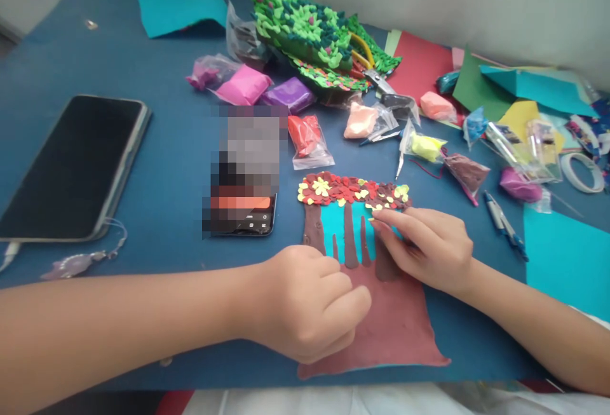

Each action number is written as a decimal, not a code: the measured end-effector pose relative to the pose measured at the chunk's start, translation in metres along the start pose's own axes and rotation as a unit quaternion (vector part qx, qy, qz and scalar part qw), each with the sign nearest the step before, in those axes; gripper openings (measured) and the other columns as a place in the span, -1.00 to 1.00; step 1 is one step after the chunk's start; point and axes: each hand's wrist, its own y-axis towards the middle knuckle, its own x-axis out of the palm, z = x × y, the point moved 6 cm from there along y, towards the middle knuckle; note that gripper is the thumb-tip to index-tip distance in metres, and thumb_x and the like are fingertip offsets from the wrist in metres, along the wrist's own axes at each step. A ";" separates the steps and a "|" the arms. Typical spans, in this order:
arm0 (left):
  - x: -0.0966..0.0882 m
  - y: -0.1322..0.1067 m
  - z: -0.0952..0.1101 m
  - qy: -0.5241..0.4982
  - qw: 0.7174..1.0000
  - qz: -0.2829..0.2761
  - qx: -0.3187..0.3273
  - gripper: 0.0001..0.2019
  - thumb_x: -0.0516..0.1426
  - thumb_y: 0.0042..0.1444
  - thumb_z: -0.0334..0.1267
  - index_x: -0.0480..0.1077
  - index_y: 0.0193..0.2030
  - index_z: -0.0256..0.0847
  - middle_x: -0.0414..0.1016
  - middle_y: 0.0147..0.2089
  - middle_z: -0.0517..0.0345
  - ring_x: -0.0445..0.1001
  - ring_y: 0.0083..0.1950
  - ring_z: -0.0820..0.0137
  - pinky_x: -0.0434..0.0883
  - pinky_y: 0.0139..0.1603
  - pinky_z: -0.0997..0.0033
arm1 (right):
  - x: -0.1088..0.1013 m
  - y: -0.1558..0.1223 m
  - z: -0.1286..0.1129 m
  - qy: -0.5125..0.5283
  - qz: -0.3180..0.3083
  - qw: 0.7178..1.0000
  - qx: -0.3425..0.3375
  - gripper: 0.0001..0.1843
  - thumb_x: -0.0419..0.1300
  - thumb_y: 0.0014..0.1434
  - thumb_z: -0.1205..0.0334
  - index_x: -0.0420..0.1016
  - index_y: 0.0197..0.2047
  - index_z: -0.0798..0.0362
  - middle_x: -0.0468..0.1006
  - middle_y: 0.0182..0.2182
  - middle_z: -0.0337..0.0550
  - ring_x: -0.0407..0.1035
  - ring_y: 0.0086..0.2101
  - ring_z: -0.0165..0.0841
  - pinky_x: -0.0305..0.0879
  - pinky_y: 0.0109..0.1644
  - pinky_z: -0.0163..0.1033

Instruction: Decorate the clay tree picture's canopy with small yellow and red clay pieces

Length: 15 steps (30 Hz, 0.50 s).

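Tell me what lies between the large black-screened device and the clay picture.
In the head view, a smaller, partly pixelated phone lies on the blue table between the large black-screened device and the clay picture.

the person is wearing a loose white garment (314,402), its soft folds spreading along the bottom edge; a white sleeve edge (593,318) is peeking in at far right; the left forearm (190,304) and right forearm (517,310) are showing bare, smooth and slim, tapering toward the wrists
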 end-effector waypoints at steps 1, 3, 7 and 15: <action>-0.001 0.000 0.000 0.001 1.000 0.003 0.000 -0.78 -0.01 0.03 -0.45 0.33 -0.58 -0.25 0.16 -0.69 0.26 0.09 -0.65 0.44 0.05 -0.70 0.40 | 0.001 0.001 0.002 0.011 0.002 1.000 0.012 -0.90 0.18 0.15 0.42 0.44 -0.24 0.10 0.32 -0.66 -0.36 0.18 -0.64 -0.54 0.12 -0.53 -0.41; -0.001 0.000 -0.001 0.000 1.000 0.005 -0.002 -0.80 0.00 0.03 -0.43 0.33 -0.57 -0.25 0.17 -0.68 0.26 0.10 -0.65 0.44 0.05 -0.71 0.40 | 0.003 0.004 0.004 0.029 0.003 0.999 0.040 -0.91 0.19 0.14 0.43 0.44 -0.26 0.09 0.32 -0.65 -0.37 0.18 -0.64 -0.55 0.13 -0.53 -0.43; 0.000 -0.002 0.000 -0.002 1.000 0.012 -0.002 -0.80 0.04 0.04 -0.41 0.33 -0.57 -0.26 0.16 -0.68 0.27 0.10 -0.65 0.45 0.04 -0.71 0.41 | 0.007 0.007 0.006 0.041 -0.011 0.995 0.086 -0.90 0.20 0.12 0.42 0.44 -0.24 0.10 0.33 -0.62 -0.35 0.21 -0.61 -0.54 0.15 -0.52 -0.43; 0.000 -0.002 0.000 0.006 1.000 0.013 -0.002 -0.76 0.00 0.07 -0.43 0.28 -0.60 -0.24 0.13 -0.69 0.27 0.06 -0.66 0.47 0.02 -0.73 0.41 | 0.011 0.008 0.004 0.019 -0.016 0.995 0.093 -0.93 0.20 0.13 0.35 0.40 -0.27 0.07 0.32 -0.61 -0.35 0.24 -0.58 -0.52 0.18 -0.50 -0.41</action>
